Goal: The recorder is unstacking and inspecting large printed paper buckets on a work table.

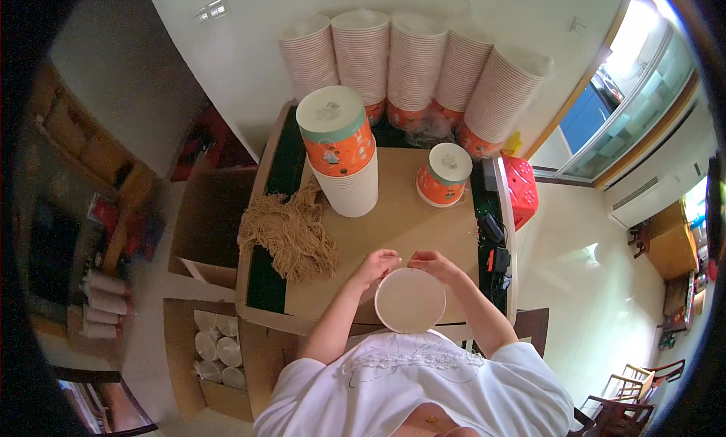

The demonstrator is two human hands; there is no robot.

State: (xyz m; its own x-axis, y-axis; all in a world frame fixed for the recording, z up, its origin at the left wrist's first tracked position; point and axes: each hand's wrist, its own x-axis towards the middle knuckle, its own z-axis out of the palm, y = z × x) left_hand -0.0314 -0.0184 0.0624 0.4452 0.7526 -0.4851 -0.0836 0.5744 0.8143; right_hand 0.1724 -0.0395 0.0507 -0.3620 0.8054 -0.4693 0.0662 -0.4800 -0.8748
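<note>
A round white-lined paper bucket [411, 302] is at the near table edge, close against my body, its open mouth facing up. My right hand [434, 265] is closed at the bucket's far rim, thumb and fingers pinched together. Just left of it, my left hand [379, 266] has curled fingers beside the same rim; whatever they pinch is too small to make out. A loose bundle of tan twine [291, 233] lies on the table to the left. Farther off, an orange and green bucket [338, 150] stands upside down on a white nested stack [349, 189].
Several tall bucket stacks [418, 63] line the wall. An upturned orange bucket [443, 181] stands at the right of the cardboard sheet [401, 221]. Black cords and an orange-tipped tool [498, 260] lie along the right edge. An open carton [219, 354] of white rolls or cups sits at lower left.
</note>
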